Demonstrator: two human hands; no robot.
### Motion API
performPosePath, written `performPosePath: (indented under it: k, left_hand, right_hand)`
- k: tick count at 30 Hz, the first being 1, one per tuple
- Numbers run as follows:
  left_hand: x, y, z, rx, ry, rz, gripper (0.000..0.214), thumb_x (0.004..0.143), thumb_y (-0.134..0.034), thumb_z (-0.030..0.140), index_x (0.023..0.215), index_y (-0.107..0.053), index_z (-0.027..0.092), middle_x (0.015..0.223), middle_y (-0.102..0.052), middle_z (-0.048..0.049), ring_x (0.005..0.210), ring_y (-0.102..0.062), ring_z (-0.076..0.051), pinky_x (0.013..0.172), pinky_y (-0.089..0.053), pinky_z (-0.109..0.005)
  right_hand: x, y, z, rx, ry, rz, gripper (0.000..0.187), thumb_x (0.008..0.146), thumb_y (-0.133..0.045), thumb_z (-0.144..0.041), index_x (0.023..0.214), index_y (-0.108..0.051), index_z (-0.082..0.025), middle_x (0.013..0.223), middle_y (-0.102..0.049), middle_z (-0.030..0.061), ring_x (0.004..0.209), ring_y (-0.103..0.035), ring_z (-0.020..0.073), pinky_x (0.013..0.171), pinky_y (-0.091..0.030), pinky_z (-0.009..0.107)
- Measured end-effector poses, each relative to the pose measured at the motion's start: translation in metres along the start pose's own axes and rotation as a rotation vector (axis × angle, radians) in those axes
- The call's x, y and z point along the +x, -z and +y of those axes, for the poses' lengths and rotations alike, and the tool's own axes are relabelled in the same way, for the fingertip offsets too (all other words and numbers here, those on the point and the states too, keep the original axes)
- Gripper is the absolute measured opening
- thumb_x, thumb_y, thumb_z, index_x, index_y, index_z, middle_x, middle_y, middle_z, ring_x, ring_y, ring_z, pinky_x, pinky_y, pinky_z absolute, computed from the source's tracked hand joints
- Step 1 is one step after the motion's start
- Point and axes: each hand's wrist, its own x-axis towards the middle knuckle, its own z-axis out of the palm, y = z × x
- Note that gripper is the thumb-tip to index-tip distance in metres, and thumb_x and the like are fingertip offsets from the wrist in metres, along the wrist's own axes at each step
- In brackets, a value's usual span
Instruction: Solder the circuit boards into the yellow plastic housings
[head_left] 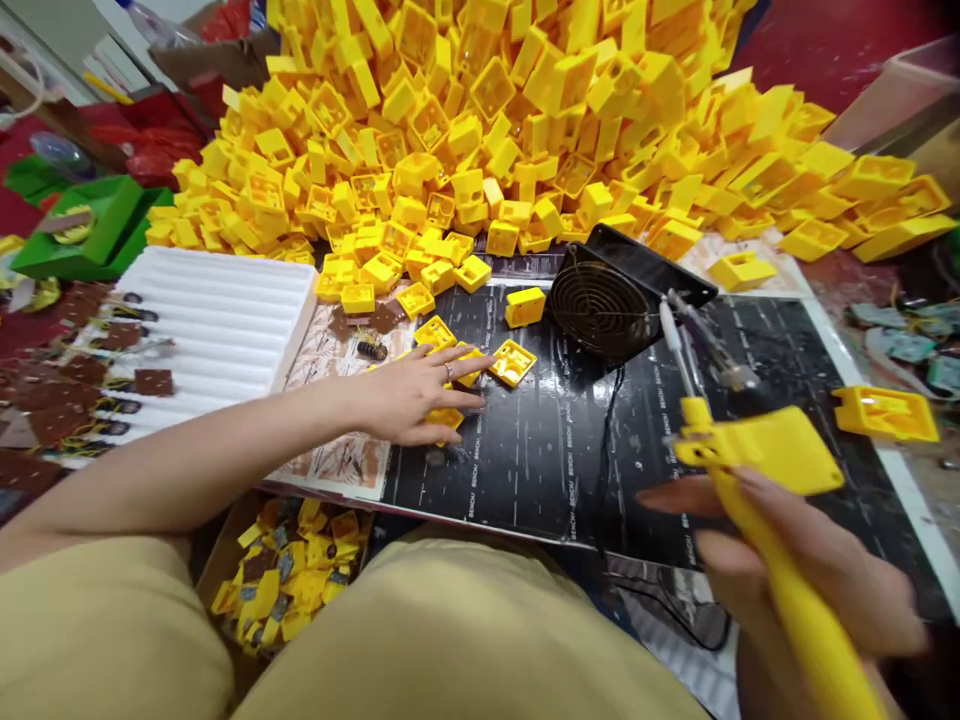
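Note:
My left hand point(416, 392) lies on the black mat point(540, 450), fingers stretched over a few small yellow plastic housings point(513, 362); one housing sits partly under the fingers. At the lower right my right hand point(787, 570) is closed around the yellow handle of a soldering iron point(780, 560), whose metal tip point(673, 345) points up and away. A yellow housing point(780, 448) rests against the iron near its collar.
A huge heap of yellow housings point(525, 110) fills the back. A small black fan point(609, 300) stands on the mat. A white ridged tray point(217, 320) and brown circuit boards point(67, 390) lie left. A box of finished parts point(292, 575) sits below the table edge.

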Motion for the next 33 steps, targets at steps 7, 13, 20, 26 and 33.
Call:
performPosePath:
  k: [7, 13, 20, 26, 33]
  left_hand:
    - [-0.050, -0.040, 0.046, 0.145, 0.290, 0.453, 0.034, 0.100, -0.045, 0.037, 0.116, -0.069, 0.022, 0.121, -0.072, -0.0088, 0.112, -0.063, -0.028, 0.094, -0.045, -0.046]
    - [-0.044, -0.057, 0.071, 0.200, 0.511, 0.389, 0.058, 0.097, -0.043, 0.058, 0.128, -0.064, 0.013, 0.109, -0.072, -0.0171, 0.099, -0.062, -0.033, 0.079, -0.042, -0.045]
    - [-0.055, -0.060, 0.066, -0.009, 0.270, 0.345, 0.054, 0.091, -0.054, 0.030, 0.141, -0.053, 0.010, 0.115, -0.071, -0.0148, 0.103, -0.064, -0.029, 0.088, -0.049, -0.043]
    - [-0.064, -0.062, 0.063, -0.131, 0.201, 0.385, 0.054, 0.092, -0.059, 0.033, 0.138, -0.052, 0.005, 0.140, -0.059, -0.0208, 0.122, -0.061, -0.032, 0.102, -0.050, -0.046]
    - [-0.062, -0.077, 0.071, -0.124, 0.254, 0.507, 0.037, 0.097, -0.057, 0.034, 0.122, -0.064, 0.007, 0.117, -0.072, -0.0156, 0.103, -0.069, -0.025, 0.090, -0.056, -0.039]
  right_hand:
    - [0.083, -0.060, 0.009, 0.080, 0.186, -0.206, 0.022, 0.100, -0.054, -0.039, 0.114, -0.066, -0.027, 0.097, -0.073, 0.0023, 0.082, -0.071, 0.0157, 0.071, -0.054, 0.025]
    - [0.124, -0.116, 0.010, 0.040, 0.129, -0.284, 0.044, 0.094, -0.056, -0.057, 0.115, -0.063, -0.020, 0.096, -0.070, 0.0113, 0.082, -0.069, 0.0259, 0.064, -0.051, 0.032]
    - [0.088, -0.072, -0.023, 0.313, 0.234, -0.423, 0.030, 0.100, -0.052, -0.040, 0.126, -0.050, -0.025, 0.103, -0.069, 0.0036, 0.087, -0.069, 0.0168, 0.074, -0.056, 0.027]
    - [0.054, -0.043, -0.049, 0.294, 0.137, -0.389, 0.046, 0.094, -0.061, -0.047, 0.131, -0.047, -0.023, 0.116, -0.066, 0.0112, 0.104, -0.067, 0.0262, 0.085, -0.058, 0.040]
    - [0.040, -0.068, -0.073, 0.118, 0.069, -0.210, 0.037, 0.090, -0.068, -0.034, 0.121, -0.054, -0.019, 0.093, -0.068, 0.0091, 0.079, -0.067, 0.0253, 0.070, -0.056, 0.038]
